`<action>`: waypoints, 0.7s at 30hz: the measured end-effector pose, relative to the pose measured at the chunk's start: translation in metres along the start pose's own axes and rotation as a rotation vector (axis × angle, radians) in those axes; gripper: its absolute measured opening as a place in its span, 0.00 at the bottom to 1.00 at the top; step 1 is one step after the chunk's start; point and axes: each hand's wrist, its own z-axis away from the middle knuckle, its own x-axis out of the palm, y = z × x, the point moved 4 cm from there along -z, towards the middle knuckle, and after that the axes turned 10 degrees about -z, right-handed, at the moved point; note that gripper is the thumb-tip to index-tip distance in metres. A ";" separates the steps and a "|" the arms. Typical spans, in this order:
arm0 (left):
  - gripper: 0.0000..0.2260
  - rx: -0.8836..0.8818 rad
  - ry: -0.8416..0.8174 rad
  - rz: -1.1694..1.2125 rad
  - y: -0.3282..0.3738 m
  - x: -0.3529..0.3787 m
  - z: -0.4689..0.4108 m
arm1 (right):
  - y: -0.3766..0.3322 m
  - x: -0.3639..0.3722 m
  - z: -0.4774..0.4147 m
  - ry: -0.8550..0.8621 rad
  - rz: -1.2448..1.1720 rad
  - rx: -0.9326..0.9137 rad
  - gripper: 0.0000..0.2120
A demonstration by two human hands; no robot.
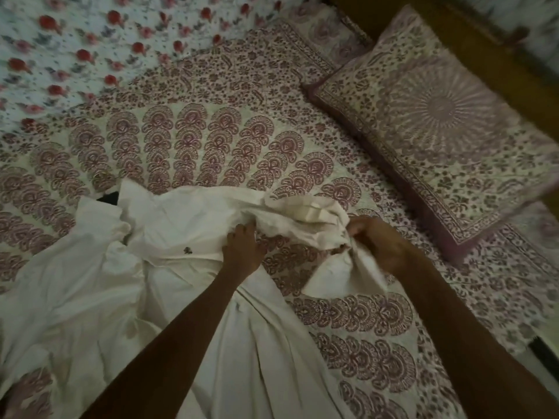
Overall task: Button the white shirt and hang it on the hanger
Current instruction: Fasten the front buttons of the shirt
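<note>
Shirt position: white shirt (181,297) lies open and crumpled across the near left of the bed (378,334), with its collar end towards the far side.
Shirt risk: the two fronts lie well apart with cloth bunched between them, so a button could go into the wrong hole and leave the front crooked.
Crease risk: the heaped folds on the left side may be pressed in if buttoning starts before the shirt is smoothed flat.
Left hand: left hand (245,246) has its fingers curled down on the edge of one shirt front, holding it against the bed.
Right hand: right hand (384,243) is blurred, and grips a bunch of the other front, lifted a little.
Grip risk: pulling by that bunch could drag the whole shirt sideways rather than bring the edges together.
Hanger risk: no hanger can be made out. A dark shape (109,196) shows at the shirt's far edge, too hidden to identify.
Surface: soft bedspread (196,140), cream with maroon print, gives little firm backing for buttoning.
Second cover: floral sheet (75,40) with red flowers lies at the far left.
Pillow: matching pillow (438,131) sits at the right, apart from the shirt.
Room: dim light, with a dark wooden frame (453,40) beyond the pillow.
Detail: small dark emblem (187,251) marks one shirt front.
</note>
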 end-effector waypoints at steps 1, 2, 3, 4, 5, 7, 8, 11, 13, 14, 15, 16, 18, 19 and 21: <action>0.32 -0.010 -0.018 -0.017 0.001 -0.001 0.000 | 0.003 -0.021 0.000 0.099 0.045 0.020 0.09; 0.33 -0.010 -0.024 -0.049 0.003 -0.002 -0.001 | 0.006 -0.045 -0.005 0.234 0.145 0.003 0.09; 0.34 0.000 -0.012 -0.092 0.004 -0.004 -0.001 | 0.007 -0.062 -0.008 0.339 0.294 -0.036 0.11; 0.34 0.022 0.022 -0.144 0.007 -0.006 -0.001 | 0.010 -0.074 -0.007 0.414 0.442 -0.079 0.13; 0.34 0.047 0.076 -0.196 0.011 -0.009 0.000 | 0.010 -0.080 -0.008 0.471 0.557 -0.146 0.15; 0.33 0.089 0.180 -0.292 0.018 -0.013 0.001 | 0.018 -0.091 -0.019 0.447 0.544 -0.147 0.15; 0.33 0.094 0.212 -0.325 0.021 -0.014 0.001 | 0.020 -0.092 -0.026 0.380 0.559 -0.184 0.13; 0.33 0.111 0.210 -0.384 0.028 -0.011 -0.005 | 0.029 -0.084 -0.019 0.291 0.451 0.027 0.07; 0.32 0.126 0.146 -0.371 0.029 -0.007 -0.009 | 0.034 -0.082 -0.023 0.262 0.524 0.136 0.11; 0.30 0.121 0.127 -0.332 0.028 -0.006 -0.010 | 0.032 -0.082 -0.024 0.272 0.577 0.124 0.14; 0.28 0.112 0.114 -0.293 0.026 -0.006 -0.012 | 0.031 -0.083 -0.027 0.272 0.625 0.111 0.15; 0.27 0.108 0.088 -0.279 0.024 -0.008 -0.014 | 0.032 -0.085 -0.027 0.278 0.672 0.122 0.16; 0.20 0.120 -0.036 -0.368 0.020 -0.010 -0.016 | 0.036 -0.090 -0.030 0.326 0.775 0.120 0.11; 0.17 0.132 -0.104 -0.454 0.016 -0.010 -0.015 | 0.038 -0.092 -0.033 0.393 0.864 0.071 0.11; 0.12 0.154 -0.135 -0.604 0.012 -0.012 -0.010 | 0.036 -0.094 -0.031 0.658 1.082 -0.061 0.17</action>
